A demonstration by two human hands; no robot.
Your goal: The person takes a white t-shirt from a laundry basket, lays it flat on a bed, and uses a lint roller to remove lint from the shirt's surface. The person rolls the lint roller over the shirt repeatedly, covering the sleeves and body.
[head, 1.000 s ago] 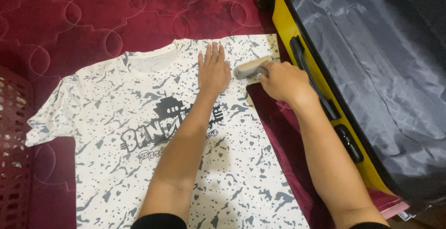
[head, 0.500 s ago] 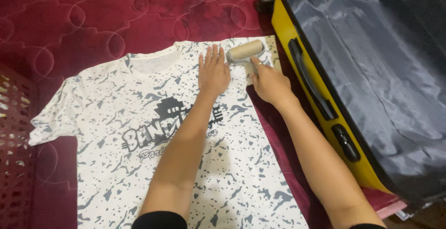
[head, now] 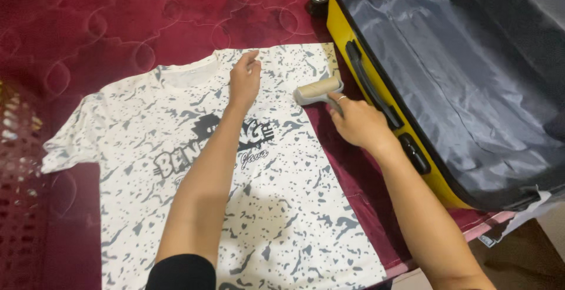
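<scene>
The person's right hand (head: 357, 122) is closed around the grey handle of a lint roller with a pale tan paper drum (head: 318, 90), index finger stretched forward along the handle. The forearm runs in from the lower right. The drum lies on the right edge of a white short-sleeved T-shirt speckled with grey blotches and a dark printed chest graphic (head: 218, 166), near the shoulder. That shirt is spread flat, front up, on a dark red quilted mattress (head: 118, 19).

The left hand (head: 244, 81) rests on the shirt just below the collar, holding nothing. Its fingers are loosely curled, index finger pointing toward the neckline, wrist low against the cloth. The left arm crosses the printed chest and covers part of it; a black sleeve shows at the elbow.

Half a second ago the left hand lay pressed flat with fingers spread and straight; now it has drawn together and shifted slightly toward the collar. The roller sat higher, close to the top corner of the shoulder, touching the left fingertips; now it has come down the shirt's edge and stands apart from that hand.

Just beside the right hand an open yellow hard-shell suitcase with grey fabric lining (head: 447, 60) lies on the mattress. A dark red perforated plastic basket (head: 17, 148) stands at the left edge.
</scene>
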